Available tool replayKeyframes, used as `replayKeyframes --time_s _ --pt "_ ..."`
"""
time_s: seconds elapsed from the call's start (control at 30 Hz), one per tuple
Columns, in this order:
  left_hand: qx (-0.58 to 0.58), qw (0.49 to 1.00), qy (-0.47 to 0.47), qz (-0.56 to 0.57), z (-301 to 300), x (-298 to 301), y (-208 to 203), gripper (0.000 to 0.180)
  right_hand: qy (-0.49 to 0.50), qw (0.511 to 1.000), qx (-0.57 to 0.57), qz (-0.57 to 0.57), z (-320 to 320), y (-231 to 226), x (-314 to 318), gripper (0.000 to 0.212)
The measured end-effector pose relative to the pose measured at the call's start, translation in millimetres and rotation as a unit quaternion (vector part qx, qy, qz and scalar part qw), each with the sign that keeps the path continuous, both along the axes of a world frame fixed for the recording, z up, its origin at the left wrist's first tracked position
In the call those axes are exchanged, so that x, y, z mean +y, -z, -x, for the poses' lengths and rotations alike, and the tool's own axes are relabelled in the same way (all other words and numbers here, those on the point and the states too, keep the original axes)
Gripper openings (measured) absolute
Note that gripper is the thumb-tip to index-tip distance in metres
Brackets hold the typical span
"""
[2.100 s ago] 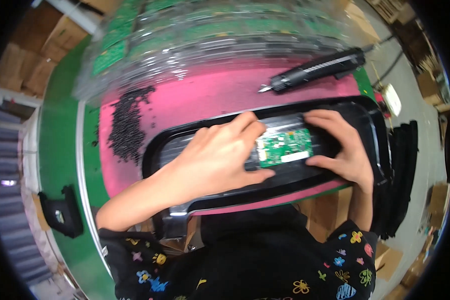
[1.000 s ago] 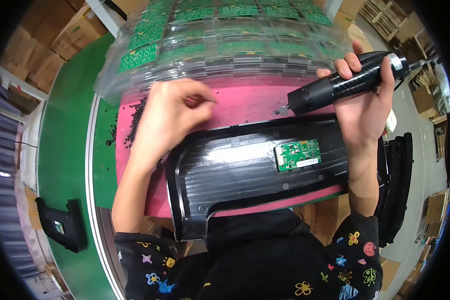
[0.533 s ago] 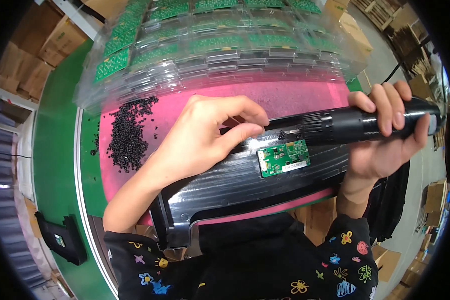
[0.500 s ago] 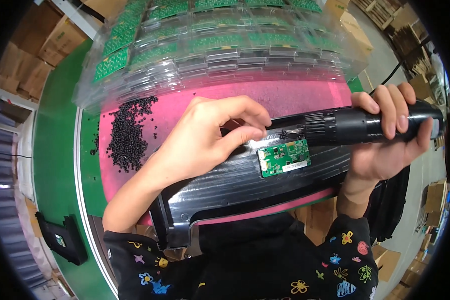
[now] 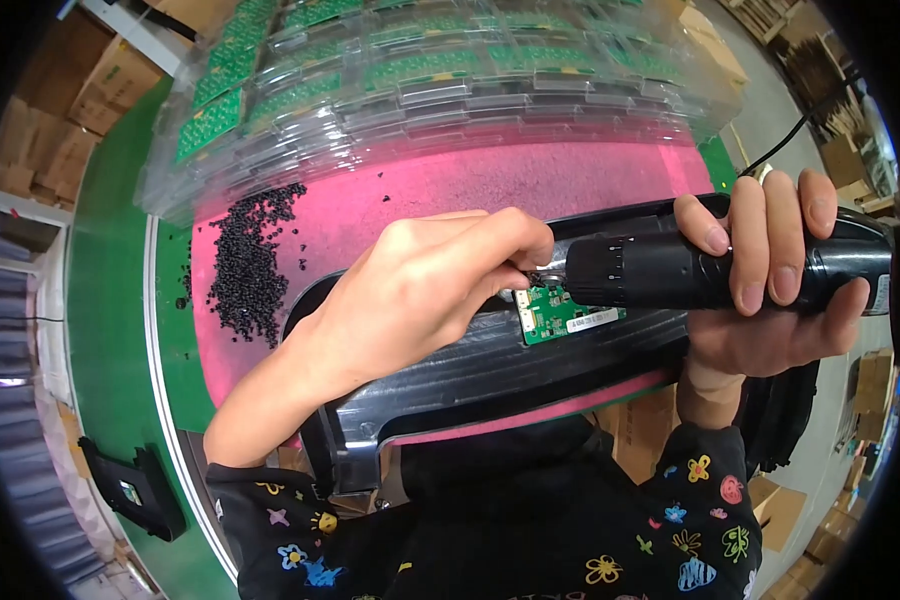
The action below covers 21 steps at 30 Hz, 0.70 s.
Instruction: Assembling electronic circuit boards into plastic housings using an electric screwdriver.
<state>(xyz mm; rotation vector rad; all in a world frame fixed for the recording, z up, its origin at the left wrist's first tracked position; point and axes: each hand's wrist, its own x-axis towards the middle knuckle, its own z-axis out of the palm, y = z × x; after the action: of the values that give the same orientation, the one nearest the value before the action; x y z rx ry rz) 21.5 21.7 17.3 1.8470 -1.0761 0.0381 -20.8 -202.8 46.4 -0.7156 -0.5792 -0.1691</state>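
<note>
A long black plastic housing [image 5: 490, 370] lies across a pink mat [image 5: 390, 200]. A small green circuit board [image 5: 560, 315] sits in its upper right part. My right hand [image 5: 770, 290] grips a black electric screwdriver [image 5: 690, 270] held level, its tip pointing left at the board's upper edge. My left hand [image 5: 420, 290] rests on the housing with thumb and forefinger pinched at the screwdriver's tip; what they pinch is too small to see.
A heap of small black screws [image 5: 245, 265] lies on the pink mat at the left. Clear plastic trays of green circuit boards [image 5: 420, 80] are stacked behind. A green belt [image 5: 110, 300] runs on the left, with a small black device [image 5: 135, 490] and cardboard boxes [image 5: 60, 130] around.
My right hand picked up the screwdriver and brought it down to the board. My left hand went to the screws, then came back to the screwdriver's tip.
</note>
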Motion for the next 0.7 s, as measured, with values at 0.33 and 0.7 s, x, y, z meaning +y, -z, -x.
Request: replayKeyframes --time_s 0.33,0.7 --pt "-0.25 0.963 -0.031 -0.1 0.7 -1.8 2.5 0.027 0.021 0.999 0.016 0.047 -1.2 1.5 2.1 0.036" --pt "-0.098 0.992 -0.045 -0.061 5.8 -7.1 -2.9 0.016 0.107 0.96 0.0 0.26 -1.1 -14.2 -40.8 0.04"
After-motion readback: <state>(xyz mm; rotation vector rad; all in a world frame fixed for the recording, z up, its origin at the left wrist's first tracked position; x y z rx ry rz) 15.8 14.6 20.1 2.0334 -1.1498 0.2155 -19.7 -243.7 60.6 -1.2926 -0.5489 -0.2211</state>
